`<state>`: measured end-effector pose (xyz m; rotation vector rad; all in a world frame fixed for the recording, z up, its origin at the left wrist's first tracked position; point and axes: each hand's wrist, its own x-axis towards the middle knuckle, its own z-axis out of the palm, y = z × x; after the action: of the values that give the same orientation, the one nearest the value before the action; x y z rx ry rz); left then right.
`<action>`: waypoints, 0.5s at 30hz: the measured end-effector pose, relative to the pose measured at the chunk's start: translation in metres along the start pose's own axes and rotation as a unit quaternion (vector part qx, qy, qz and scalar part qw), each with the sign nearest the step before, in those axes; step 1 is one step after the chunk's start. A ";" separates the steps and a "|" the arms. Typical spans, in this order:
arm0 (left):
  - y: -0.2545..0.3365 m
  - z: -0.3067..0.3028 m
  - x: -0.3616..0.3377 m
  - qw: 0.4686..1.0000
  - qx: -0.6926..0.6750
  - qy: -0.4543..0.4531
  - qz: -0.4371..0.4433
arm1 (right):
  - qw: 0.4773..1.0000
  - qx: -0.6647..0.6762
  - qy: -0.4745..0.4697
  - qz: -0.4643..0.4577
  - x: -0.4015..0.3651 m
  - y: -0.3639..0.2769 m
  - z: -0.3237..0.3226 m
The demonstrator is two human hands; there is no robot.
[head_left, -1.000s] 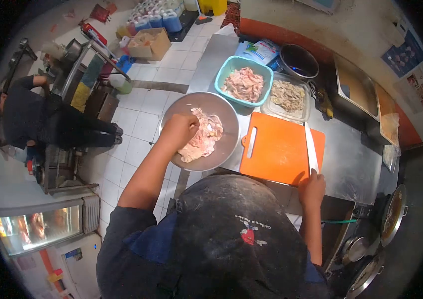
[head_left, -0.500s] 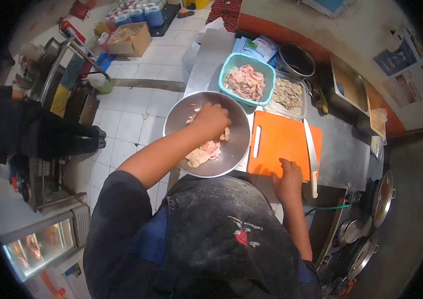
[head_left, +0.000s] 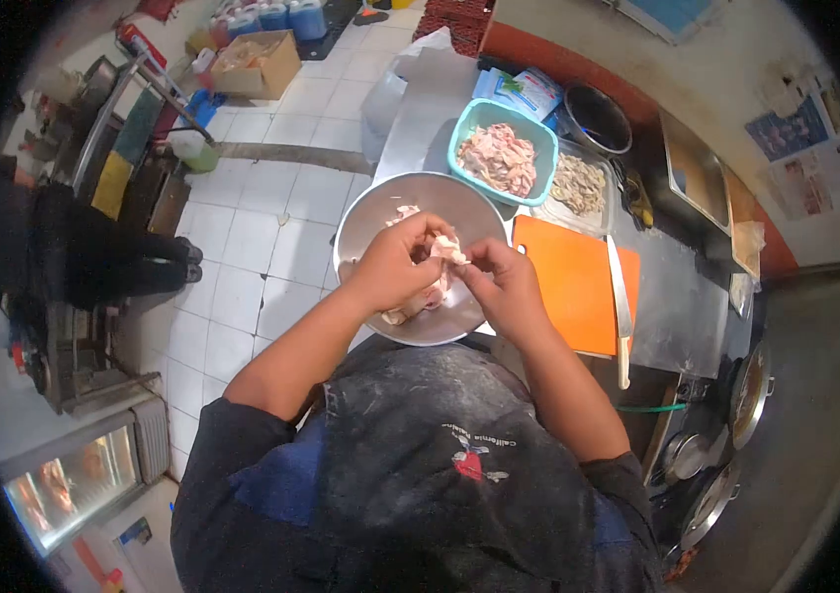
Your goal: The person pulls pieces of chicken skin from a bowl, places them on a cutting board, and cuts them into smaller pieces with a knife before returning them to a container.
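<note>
A wide steel bowl [head_left: 365, 219] stands in front of me with several pieces of raw meat [head_left: 410, 311], apparently chicken, in its bottom. Above it, both hands grip one small pale piece of raw chicken [head_left: 449, 249]. My left hand [head_left: 395, 262] is closed on its left side, with the fingers curled. My right hand [head_left: 507, 285] pinches the right end between thumb and fingers. Right of the bowl lies an orange cutting board [head_left: 568, 287], and a knife with a pale handle [head_left: 619, 306] rests along its right edge.
Behind the board are a turquoise basin [head_left: 461, 163] of raw meat and a clear tray [head_left: 606, 212] of greyish pieces. A black bowl [head_left: 596, 117] and a steel pan [head_left: 697, 183] stand by the wall. At left, another person's dark-clothed legs [head_left: 113, 247] show.
My right hand has left the cutting board and come over the bowl to the meat. My left hand has risen from the bowl's contents with a piece of chicken.
</note>
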<state>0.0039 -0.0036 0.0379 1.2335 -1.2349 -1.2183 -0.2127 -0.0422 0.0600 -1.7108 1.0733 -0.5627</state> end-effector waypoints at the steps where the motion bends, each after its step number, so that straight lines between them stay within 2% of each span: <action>1: -0.010 -0.002 -0.003 1.000 -0.015 -0.019 -0.011 | 0.999 0.042 -0.001 0.005 0.000 0.001 0.003; 4: -0.016 -0.004 -0.014 0.997 -0.060 -0.037 -0.041 | 0.994 0.111 -0.007 0.005 0.000 0.011 0.010; 7: -0.016 -0.003 -0.020 0.996 -0.082 -0.044 0.005 | 0.992 0.123 -0.010 0.002 0.001 0.009 0.008; 9: -0.020 0.000 -0.025 0.982 -0.178 -0.004 -0.059 | 0.994 0.107 -0.010 0.006 0.001 0.010 0.006; 10: -0.025 0.000 -0.027 0.982 -0.180 -0.002 -0.059 | 0.994 0.108 -0.009 0.014 0.002 0.013 0.006; 12: -0.033 -0.002 -0.029 0.990 -0.132 0.048 0.006 | 0.994 0.107 -0.007 0.023 0.001 0.015 0.004; 13: -0.035 -0.003 -0.027 0.990 -0.133 0.047 0.006 | 0.996 0.090 -0.001 0.025 -0.001 0.014 0.003; 15: -0.033 -0.004 -0.022 0.992 -0.066 0.090 -0.057 | 0.997 0.072 0.005 0.028 -0.006 0.014 -0.001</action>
<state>0.0094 0.0184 0.0051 1.2990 -0.9500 -1.2209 -0.2217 -0.0387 0.0484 -1.5499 1.0594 -0.5992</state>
